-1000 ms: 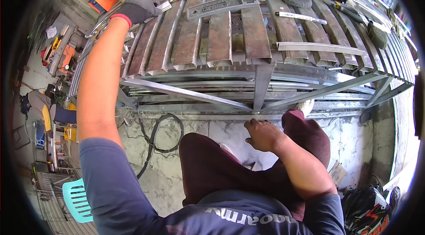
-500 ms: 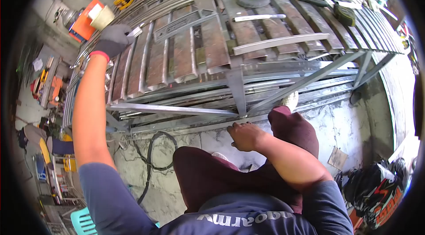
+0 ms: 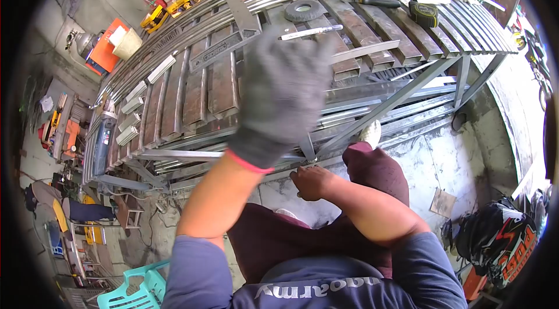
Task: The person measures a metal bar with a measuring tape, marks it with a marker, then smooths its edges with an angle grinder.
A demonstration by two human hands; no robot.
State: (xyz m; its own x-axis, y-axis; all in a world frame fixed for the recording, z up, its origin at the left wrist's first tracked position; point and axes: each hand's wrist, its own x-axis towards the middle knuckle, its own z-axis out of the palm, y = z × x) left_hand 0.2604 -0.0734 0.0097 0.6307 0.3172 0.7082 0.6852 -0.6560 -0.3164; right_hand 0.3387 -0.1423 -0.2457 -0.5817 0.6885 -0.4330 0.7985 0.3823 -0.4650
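Note:
My left hand, in a grey glove with a red cuff, is over the middle of the slatted metal rack, blurred by motion. Its thumb and fingers look apart, and I see nothing in it. Just past its fingertips are a white marker pen and a thin metal angle strip, partly hidden by the glove. My bare right hand hangs above the floor near my knees, fingers loosely bent, holding nothing visible. On the rack's left part lie a short light metal piece and several smaller cut pieces.
The rack's top is made of brown steel tubes. On it rest a flat-bar square, a grinding disc, a tape measure and a dark-handled tool. A turquoise plastic chair stands lower left.
My left hand has swung right from the rack's left end to its middle, leaving the short light metal piece lying there. My right hand has barely moved.

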